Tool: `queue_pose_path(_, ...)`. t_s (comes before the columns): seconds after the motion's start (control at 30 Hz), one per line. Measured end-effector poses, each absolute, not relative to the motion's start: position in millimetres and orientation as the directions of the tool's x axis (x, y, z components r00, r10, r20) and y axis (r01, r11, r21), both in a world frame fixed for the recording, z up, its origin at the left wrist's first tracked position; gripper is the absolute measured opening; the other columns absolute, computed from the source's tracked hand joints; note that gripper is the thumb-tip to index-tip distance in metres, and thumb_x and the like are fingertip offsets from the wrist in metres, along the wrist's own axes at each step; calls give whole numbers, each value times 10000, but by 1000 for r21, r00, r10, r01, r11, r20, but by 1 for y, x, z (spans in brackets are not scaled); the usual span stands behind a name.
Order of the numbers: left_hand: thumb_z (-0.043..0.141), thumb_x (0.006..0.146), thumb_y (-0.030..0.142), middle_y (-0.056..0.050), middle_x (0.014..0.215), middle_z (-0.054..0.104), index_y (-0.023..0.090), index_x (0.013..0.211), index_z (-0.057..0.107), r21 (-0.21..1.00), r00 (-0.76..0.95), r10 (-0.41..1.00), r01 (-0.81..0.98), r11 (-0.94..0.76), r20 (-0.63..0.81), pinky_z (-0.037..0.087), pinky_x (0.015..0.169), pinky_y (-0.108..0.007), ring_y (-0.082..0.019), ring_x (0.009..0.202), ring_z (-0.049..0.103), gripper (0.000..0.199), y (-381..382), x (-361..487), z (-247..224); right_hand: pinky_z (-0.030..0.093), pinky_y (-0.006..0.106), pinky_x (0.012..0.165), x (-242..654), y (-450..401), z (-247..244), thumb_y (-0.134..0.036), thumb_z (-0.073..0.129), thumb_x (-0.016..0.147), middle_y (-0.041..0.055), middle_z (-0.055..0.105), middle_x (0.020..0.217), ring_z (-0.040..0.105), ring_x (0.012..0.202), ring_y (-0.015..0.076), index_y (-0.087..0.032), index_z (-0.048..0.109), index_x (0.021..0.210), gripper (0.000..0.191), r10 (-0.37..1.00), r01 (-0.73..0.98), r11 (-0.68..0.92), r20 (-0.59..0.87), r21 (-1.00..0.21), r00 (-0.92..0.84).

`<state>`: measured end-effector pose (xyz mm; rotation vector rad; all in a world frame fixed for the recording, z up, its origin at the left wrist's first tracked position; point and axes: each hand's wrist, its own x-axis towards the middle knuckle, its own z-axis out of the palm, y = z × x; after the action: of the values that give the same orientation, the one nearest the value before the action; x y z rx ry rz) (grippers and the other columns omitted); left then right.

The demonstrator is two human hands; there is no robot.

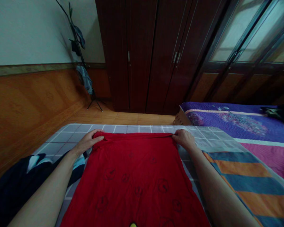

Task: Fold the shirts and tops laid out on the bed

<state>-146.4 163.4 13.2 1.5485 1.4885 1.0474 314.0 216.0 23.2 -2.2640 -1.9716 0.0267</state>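
Observation:
A red shirt-like garment (pixel 137 170) with dark printed figures lies spread across a grey checked cloth (pixel 127 128). Its far edge is stretched between my two hands. My left hand (pixel 91 140) pinches the far left corner between thumb and fingers. At the far right corner, my right hand (pixel 183 138) grips the cloth with its fingers closed. A bit of yellow print shows at the bottom of the frame, where the near part of the garment runs out of view.
Dark clothing (pixel 11 186) with light blue and white bands lies at left. Right is a folded orange-and-blue striped cloth (pixel 246 176), then a bed with a purple cover (pixel 251 126). Behind stand a dark wardrobe (pixel 142 63) and a coat stand (pixel 79 47).

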Motion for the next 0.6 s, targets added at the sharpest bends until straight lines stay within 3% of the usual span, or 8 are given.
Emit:
queue_pose_path(0.23,677,677,591,-15,861,674,172,939,660,975,-151,988,220,-6,40,456,663,-232,-174,776,601,494,165,-148,5,428,313,666,306,216,16,-326,443,839,161,695,931,649,881,282,-162,720,907,329,972,980,-175,140,-96,187)
queue_pose_path(0.33,627,718,598,-15,787,660,152,998,655,986,-154,988,165,27,-1,404,524,-208,-137,633,565,528,167,-154,1,425,308,661,306,217,13,-338,431,851,147,694,930,648,880,275,-175,713,924,334,966,975,-193,152,-114,209)
queue_pose_path(0.43,693,673,536,8,658,619,135,1020,656,988,-133,990,135,72,-54,302,417,-189,-94,477,464,531,167,-159,0,422,306,654,306,217,12,-342,423,856,134,696,931,649,879,273,-184,708,936,335,959,967,-212,163,-140,234)
queue_pose_path(0.6,743,610,450,-14,708,648,134,1070,652,988,-126,989,123,94,-78,276,400,-183,-77,458,453,565,164,-160,4,427,308,671,306,219,10,-346,437,848,122,700,940,647,885,264,-206,711,950,324,949,955,-234,171,-184,265)
